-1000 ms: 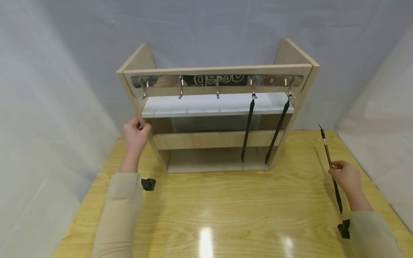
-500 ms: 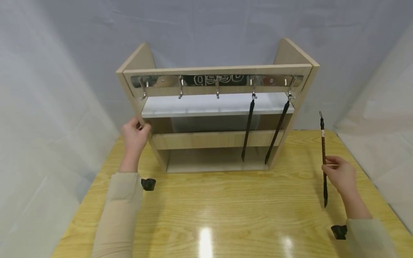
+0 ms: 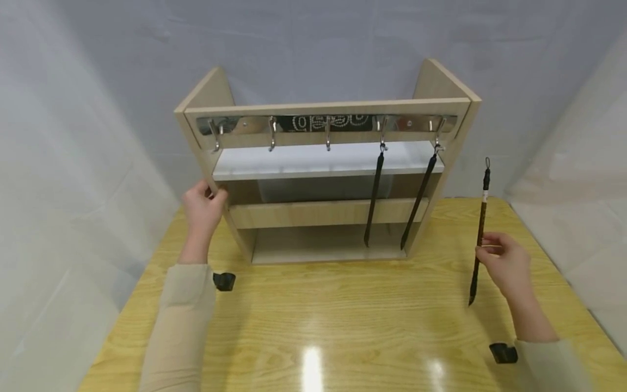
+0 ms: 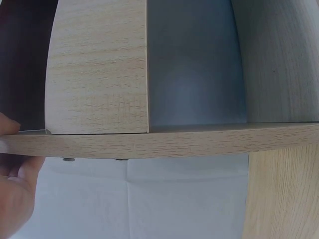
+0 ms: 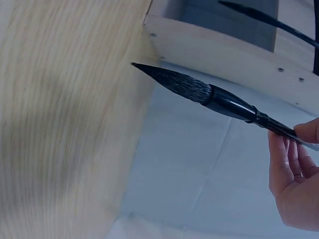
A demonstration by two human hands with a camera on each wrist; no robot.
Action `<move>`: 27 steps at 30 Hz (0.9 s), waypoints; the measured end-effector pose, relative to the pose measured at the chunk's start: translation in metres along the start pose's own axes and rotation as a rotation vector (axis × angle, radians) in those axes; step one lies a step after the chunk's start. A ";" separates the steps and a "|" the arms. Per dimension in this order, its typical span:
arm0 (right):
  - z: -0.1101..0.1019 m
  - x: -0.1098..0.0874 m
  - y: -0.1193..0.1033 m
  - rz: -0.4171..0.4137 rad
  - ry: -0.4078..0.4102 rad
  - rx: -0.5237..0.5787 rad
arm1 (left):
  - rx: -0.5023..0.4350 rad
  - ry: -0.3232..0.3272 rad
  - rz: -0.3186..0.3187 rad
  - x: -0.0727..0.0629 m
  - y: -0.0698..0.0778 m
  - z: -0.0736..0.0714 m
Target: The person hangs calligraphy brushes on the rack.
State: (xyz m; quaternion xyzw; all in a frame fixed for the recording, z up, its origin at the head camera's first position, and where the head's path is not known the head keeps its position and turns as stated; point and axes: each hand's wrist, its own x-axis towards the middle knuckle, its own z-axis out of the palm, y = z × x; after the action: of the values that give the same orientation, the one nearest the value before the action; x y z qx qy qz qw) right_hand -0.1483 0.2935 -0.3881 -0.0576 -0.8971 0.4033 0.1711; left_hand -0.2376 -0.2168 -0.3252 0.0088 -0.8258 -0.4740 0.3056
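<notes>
One brush (image 3: 482, 218), probably light and stiff but soft-tipped, hovers over the counter (image 3: 367, 316) at right, sensibly pinched mid-handle by the right hand (image 3: 509, 267), while the left hand (image 3: 202, 212) grips the rack's (image 3: 294, 216) left side.

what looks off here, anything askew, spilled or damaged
Nothing stands out. The inner hanging calligraphy brush and the outer hanging calligraphy brush dangle by loops from the metal hook rail, tips down; the held calligraphy brush, in the right grip, has bristles coming to a neat point. No spill or damage shows.
</notes>
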 end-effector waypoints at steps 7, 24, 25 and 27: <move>0.011 -0.007 -0.007 -0.060 0.035 0.123 | -0.010 -0.008 -0.002 0.001 0.000 -0.001; 0.031 -0.029 -0.051 -0.195 0.022 0.154 | -0.002 -0.002 -0.013 0.001 0.002 0.000; 0.033 -0.030 -0.053 -0.207 0.018 0.161 | -0.003 0.002 -0.007 0.001 0.002 0.000; 0.037 -0.032 -0.057 -0.231 0.008 0.171 | -0.007 0.005 0.002 0.001 0.001 0.001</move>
State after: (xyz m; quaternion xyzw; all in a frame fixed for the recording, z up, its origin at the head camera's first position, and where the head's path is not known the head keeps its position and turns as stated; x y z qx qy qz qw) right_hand -0.1297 0.2222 -0.3770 0.0593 -0.8594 0.4557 0.2243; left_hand -0.2381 -0.2160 -0.3244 0.0083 -0.8233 -0.4765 0.3082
